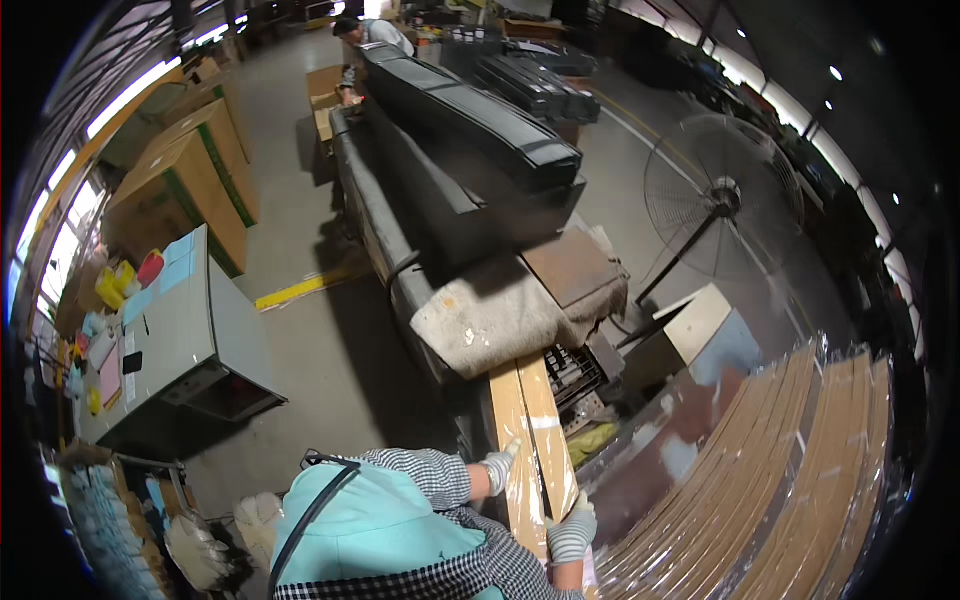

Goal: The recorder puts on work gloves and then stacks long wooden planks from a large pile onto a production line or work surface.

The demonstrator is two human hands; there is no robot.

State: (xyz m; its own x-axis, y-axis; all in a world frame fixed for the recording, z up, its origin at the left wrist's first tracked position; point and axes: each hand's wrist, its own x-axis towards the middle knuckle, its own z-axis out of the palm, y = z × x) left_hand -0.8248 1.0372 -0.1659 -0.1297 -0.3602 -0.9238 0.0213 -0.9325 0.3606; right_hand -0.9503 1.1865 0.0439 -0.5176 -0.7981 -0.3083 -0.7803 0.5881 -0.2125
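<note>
Two long, flat brown packs in clear film lie side by side, with a narrow gap between them. The left pack (512,410) runs up to a cloth-covered bench end, and so does the right pack (549,440). My left hand (498,466), in a pale glove, grips the left pack's outer edge with its thumb on top. Gloved in grey and white stripes, my right hand (573,532) closes round the near end of the right pack. Its fingertips are partly hidden. Checked sleeves cover both my arms.
Many similar film-wrapped brown packs (760,460) lie at right. A long dark stack (470,110) rests on the bench (480,325) ahead. A standing fan (724,195) is far right, a grey cabinet (235,330) left. Another person (385,38) works at the far end.
</note>
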